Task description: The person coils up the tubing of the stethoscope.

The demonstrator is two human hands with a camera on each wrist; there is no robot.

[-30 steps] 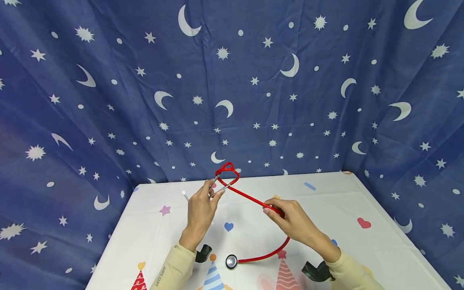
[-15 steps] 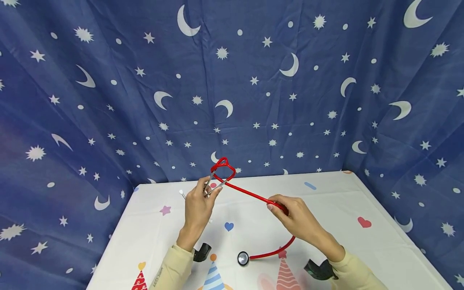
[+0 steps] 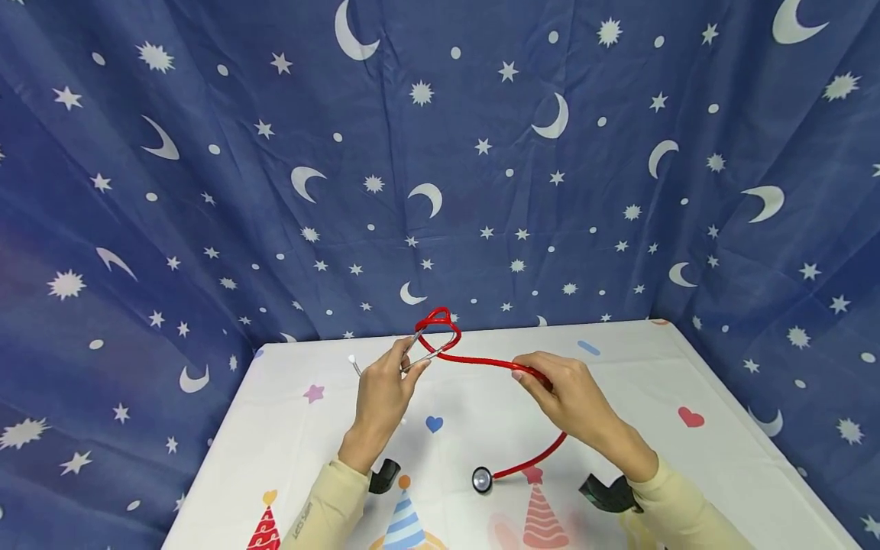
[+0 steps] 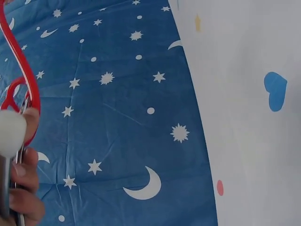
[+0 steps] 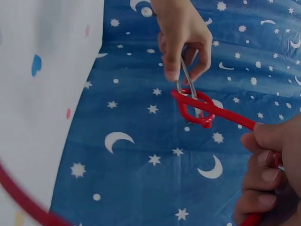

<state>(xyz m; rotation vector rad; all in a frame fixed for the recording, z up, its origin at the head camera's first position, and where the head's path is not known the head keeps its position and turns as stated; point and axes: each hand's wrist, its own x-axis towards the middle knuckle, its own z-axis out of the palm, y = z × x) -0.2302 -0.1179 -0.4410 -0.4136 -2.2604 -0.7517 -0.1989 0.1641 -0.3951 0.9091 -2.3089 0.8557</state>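
Observation:
A stethoscope with red tubing [image 3: 483,360] is held up over the table by both hands. My left hand [image 3: 382,393] grips its metal ear tubes [image 5: 187,77]; a white ear tip [image 4: 11,133] shows close up in the left wrist view. Beyond those fingers the red tubing forms a loop [image 3: 440,325]. The fingers of my right hand [image 3: 567,393] curl round the tubing farther along, seen also in the right wrist view. From the right hand the rest of the tubing hangs in a curve, ending in the round chest piece [image 3: 482,480] low over the table.
The table has a white cloth [image 3: 632,382] printed with hearts, stars and party hats. Behind it and along both sides hangs a blue curtain [image 3: 481,206] with moons and stars. Black wrist mounts [image 3: 610,494] sit below the wrists.
The chest piece has swung right and slightly up. My right hand has shifted a little right and up; the tubing between the hands now bends more. Both hands keep their hold.

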